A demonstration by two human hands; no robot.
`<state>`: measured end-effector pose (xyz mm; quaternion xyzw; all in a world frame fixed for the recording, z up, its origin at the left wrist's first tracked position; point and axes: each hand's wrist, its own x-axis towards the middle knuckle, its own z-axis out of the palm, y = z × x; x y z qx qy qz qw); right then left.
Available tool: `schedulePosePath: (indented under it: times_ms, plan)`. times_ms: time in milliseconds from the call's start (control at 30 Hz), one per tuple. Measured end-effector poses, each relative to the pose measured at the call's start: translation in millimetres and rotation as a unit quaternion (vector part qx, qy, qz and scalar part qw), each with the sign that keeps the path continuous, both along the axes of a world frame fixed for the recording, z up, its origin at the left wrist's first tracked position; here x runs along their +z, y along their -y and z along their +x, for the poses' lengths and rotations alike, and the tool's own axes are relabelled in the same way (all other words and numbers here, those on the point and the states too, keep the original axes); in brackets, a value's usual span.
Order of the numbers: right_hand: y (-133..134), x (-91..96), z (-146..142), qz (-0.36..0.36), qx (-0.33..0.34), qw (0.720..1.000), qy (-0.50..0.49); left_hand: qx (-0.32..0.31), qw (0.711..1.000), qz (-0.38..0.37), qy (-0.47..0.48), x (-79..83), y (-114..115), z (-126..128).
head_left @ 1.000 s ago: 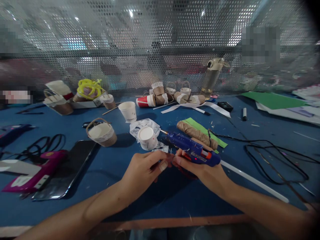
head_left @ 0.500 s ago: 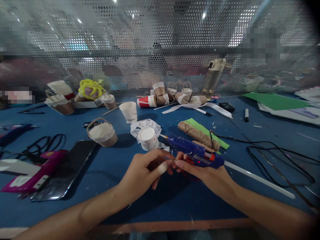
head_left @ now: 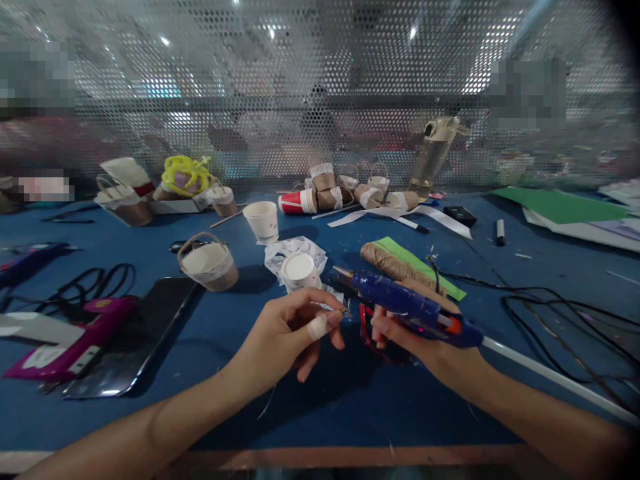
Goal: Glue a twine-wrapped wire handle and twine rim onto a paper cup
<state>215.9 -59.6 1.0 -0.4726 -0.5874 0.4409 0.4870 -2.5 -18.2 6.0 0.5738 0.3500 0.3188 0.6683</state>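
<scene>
My right hand (head_left: 425,340) is wrapped round a blue hot glue gun (head_left: 395,293), its nozzle pointing left and a long white glue stick (head_left: 555,377) sticking out of the back. A dark red loop (head_left: 369,333) shows below the gun by my fingers; I cannot tell what it belongs to. My left hand (head_left: 295,333), with a plaster on the thumb, pinches a tiny brownish bit between thumb and forefinger, too small to name. Just beyond it a small white paper cup (head_left: 299,270) stands upside down on crumpled white lace (head_left: 320,250).
A twine-handled cup basket (head_left: 209,265) stands left of centre, near another paper cup (head_left: 261,222). Phone (head_left: 135,340) and magenta glue gun (head_left: 95,333) lie left. Twine roll (head_left: 397,263) and black cables (head_left: 545,327) lie right. Small baskets and a bottle (head_left: 433,157) line the mesh.
My hands have come apart: the right one has moved right and slightly down with the glue gun. The left keeps its pinch near the same place. The view has shifted slightly.
</scene>
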Motion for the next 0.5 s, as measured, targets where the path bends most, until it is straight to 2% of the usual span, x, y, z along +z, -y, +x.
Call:
schedulePosePath:
  times_ms: [100,233,333,500]
  plan:
    - [-4,-2.3,13,0.080,-0.002,0.994,0.070,0.017,1.000,-0.007,0.011,1.4,-1,-2]
    - [-9,-7.6,29,0.170,0.052,0.975,0.131,0.042,0.998,-0.029,0.028,3.5,-4,-3]
    - [-12,-11.5,34,0.186,0.078,0.969,0.144,0.064,0.996,-0.024,0.048,5.0,-5,-4]
    - [-11,-14.5,36,0.183,0.067,0.965,0.173,0.063,0.997,-0.010,0.043,5.6,-5,-3]
